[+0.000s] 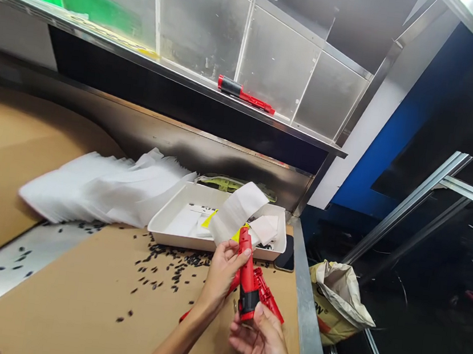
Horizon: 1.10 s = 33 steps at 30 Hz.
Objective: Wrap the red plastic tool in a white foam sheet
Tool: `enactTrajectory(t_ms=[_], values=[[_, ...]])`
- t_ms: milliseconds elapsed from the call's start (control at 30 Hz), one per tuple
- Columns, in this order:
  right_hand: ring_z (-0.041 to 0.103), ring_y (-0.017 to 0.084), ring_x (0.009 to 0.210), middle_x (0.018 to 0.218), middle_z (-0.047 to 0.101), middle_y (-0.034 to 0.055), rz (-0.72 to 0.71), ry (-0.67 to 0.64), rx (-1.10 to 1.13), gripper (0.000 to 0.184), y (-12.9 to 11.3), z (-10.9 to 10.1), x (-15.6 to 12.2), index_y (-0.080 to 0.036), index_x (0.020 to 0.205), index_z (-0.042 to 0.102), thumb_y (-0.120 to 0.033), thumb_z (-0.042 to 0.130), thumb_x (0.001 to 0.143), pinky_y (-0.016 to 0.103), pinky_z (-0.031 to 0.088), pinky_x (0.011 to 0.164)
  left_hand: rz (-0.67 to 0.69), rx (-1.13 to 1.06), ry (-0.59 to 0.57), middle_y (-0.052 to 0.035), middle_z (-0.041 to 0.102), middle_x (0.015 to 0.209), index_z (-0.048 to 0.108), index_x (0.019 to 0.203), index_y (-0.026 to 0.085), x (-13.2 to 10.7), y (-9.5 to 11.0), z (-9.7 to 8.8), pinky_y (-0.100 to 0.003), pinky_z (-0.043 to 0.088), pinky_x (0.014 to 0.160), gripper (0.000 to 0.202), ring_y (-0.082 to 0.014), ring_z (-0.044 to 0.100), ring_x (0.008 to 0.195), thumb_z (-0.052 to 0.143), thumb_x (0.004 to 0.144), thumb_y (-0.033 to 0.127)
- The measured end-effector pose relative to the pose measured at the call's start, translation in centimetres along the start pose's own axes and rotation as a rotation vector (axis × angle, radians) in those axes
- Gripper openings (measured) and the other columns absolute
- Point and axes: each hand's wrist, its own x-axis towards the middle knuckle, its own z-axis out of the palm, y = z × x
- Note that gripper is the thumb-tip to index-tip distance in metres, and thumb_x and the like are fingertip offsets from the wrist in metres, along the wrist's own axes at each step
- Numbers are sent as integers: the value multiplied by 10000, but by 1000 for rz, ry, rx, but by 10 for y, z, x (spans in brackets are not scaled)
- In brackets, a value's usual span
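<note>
My right hand [263, 341] cradles the black base of a red tool [247, 279] over the cardboard; my left hand [220, 272] pinches its upper shaft with a white sheet [236, 211]. Beyond lie the white tray [169, 229], stacked white sheets [101, 186], and another red tool [246, 95] on the shelf.

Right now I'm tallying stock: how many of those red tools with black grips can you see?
2: one red tool held upright between the left hand and right hand, the other shelf tool lying on the steel shelf. Red parts behind the hands may hide more.
</note>
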Motion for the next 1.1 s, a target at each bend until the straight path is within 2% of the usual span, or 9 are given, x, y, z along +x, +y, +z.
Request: enactTrajectory(t_ms=[167, 267, 367, 467, 633, 833, 967, 1033, 1100], values=[[725, 162, 653, 723, 746, 66, -23, 23, -51, 627, -1, 11, -2, -131, 793, 630, -616, 891, 494, 215, 564, 579, -8, 113, 43, -31, 691, 976, 573, 1164, 158, 7, -6, 5, -340, 570, 712, 294, -154, 663, 757, 646, 880, 188], [724, 159, 661, 717, 745, 57, -34, 43, -74, 638, 1, 15, -2, -132, 777, 628, -631, 888, 477, 220, 565, 598, 4, 213, 29, -8, 685, 856, 637, 1061, 147, 11, -7, 7, -284, 536, 599, 207, -126, 626, 646, 629, 903, 280], [723, 160, 646, 722, 753, 70, -22, 46, -48, 635, 5, 12, -3, -127, 792, 636, -609, 901, 474, 232, 571, 597, 18, 282, 17, 27, 628, 692, 658, 888, 140, 14, -4, 5, -258, 481, 511, 306, -110, 571, 546, 584, 919, 436], [727, 162, 646, 747, 764, 98, -8, 25, 10, 615, 5, 5, -3, -112, 830, 653, -563, 914, 502, 248, 586, 621, 18, 289, 20, 29, 607, 654, 641, 821, 146, 15, 5, 2, -290, 515, 577, 388, -122, 588, 573, 501, 949, 486], [739, 171, 679, 787, 770, 120, -11, -22, 34, 549, 2, -2, -4, -103, 849, 663, -503, 911, 567, 260, 599, 662, -13, 300, -6, -19, 689, 796, 639, 1052, 151, 10, 16, 0, -386, 554, 737, 457, -159, 655, 672, 418, 961, 541], [736, 168, 685, 770, 763, 105, -7, -24, -14, 595, -1, -6, 4, -105, 850, 665, -539, 913, 528, 242, 593, 633, 86, 459, -137, -60, 721, 930, 638, 1104, 159, 6, 7, 2, -431, 547, 810, 555, -206, 682, 815, 437, 906, 637], [745, 179, 724, 794, 770, 101, -136, 91, -81, 591, -22, -28, 4, -129, 839, 655, -557, 908, 519, 231, 581, 645, 206, 741, -141, -86, 716, 1058, 661, 1071, 164, 38, 20, -8, -484, 484, 963, 490, -233, 658, 1016, 406, 951, 565], [748, 204, 737, 785, 769, 96, -210, 169, -117, 594, -38, -53, 1, -139, 833, 650, -570, 905, 513, 266, 589, 669, 243, 928, -62, -99, 689, 1129, 648, 1102, 153, 63, 42, -19, -510, 443, 1009, 420, -241, 624, 1091, 403, 980, 471], [751, 239, 750, 766, 764, 89, -236, 241, -140, 615, -52, -82, -1, -149, 839, 648, -580, 909, 487, 315, 595, 696, 249, 1131, 19, -103, 637, 1238, 594, 1204, 166, 87, 66, -30, -512, 448, 998, 338, -249, 614, 1080, 550, 934, 365]])
